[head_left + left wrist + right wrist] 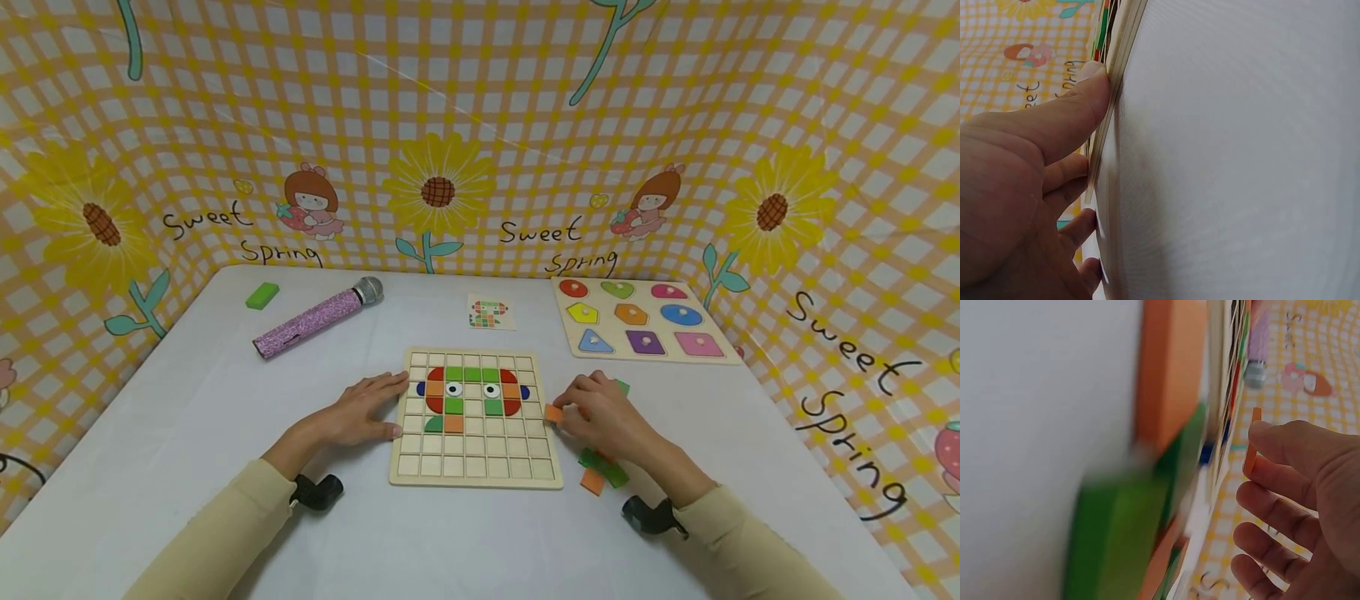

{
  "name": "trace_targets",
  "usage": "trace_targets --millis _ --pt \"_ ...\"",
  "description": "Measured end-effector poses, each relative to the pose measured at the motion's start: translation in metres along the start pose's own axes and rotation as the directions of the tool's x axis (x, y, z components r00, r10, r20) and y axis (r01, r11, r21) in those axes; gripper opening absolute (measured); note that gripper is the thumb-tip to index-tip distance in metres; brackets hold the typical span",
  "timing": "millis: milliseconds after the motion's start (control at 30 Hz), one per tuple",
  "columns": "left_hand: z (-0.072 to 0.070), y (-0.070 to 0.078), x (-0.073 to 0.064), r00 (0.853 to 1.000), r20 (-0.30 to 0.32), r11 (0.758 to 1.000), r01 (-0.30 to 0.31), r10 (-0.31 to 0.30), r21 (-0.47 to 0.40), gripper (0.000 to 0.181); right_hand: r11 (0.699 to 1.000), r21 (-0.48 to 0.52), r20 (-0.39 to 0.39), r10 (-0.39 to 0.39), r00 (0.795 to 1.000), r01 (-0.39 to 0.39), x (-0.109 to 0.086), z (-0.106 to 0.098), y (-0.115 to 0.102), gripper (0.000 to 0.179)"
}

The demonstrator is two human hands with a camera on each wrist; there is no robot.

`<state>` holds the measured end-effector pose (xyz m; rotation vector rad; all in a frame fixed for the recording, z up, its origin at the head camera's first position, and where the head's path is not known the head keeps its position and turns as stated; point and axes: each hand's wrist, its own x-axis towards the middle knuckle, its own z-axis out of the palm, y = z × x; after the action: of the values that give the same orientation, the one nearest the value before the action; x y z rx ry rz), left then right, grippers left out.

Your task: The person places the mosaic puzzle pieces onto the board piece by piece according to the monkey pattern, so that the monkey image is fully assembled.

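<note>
My right hand pinches an orange square tile between thumb and fingertips, just off the right edge of a wooden grid board. In the right wrist view the orange tile is seen edge-on, clear of the table. My left hand rests against the board's left side with its fingers extended; in the left wrist view the thumb touches the board's edge. Red, green, orange and blue tiles and two eye tiles form a face in the board's cells. Lower down sit a green tile and an orange tile.
Loose green tiles and an orange tile lie below my right hand. Behind the board are a pattern card, a glittery microphone, a green block and a shape puzzle. Patterned cloth walls the table.
</note>
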<state>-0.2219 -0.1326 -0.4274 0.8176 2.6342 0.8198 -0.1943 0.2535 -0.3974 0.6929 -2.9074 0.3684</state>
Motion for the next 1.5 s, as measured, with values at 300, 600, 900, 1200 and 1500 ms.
trace_targets --millis 300,600,900,1200,1500 --pt "0.001 -0.001 0.001 1.0 0.001 1.0 0.005 -0.005 0.01 0.076 0.991 0.033 -0.008 -0.133 0.991 0.133 0.015 0.014 -0.041 0.021" --pt "0.0 -0.001 0.0 1.0 0.001 1.0 0.004 -0.004 -0.005 0.076 0.985 0.034 0.005 -0.169 0.986 0.169 0.034 0.027 -0.073 0.019" --pt "0.0 0.001 -0.001 1.0 0.0 1.0 0.002 -0.002 -0.007 0.077 0.984 -0.008 0.046 -0.176 0.983 0.177 0.043 0.033 -0.081 0.018" --pt "0.0 0.002 -0.001 1.0 -0.008 1.0 -0.003 0.003 0.012 0.076 0.98 -0.026 0.05 -0.198 0.979 0.199 0.045 0.035 -0.08 0.02" --pt "0.0 0.002 -0.001 1.0 -0.009 1.0 -0.003 0.003 0.008 0.075 0.991 0.009 0.032 -0.132 0.991 0.132 0.041 0.03 -0.076 0.02"
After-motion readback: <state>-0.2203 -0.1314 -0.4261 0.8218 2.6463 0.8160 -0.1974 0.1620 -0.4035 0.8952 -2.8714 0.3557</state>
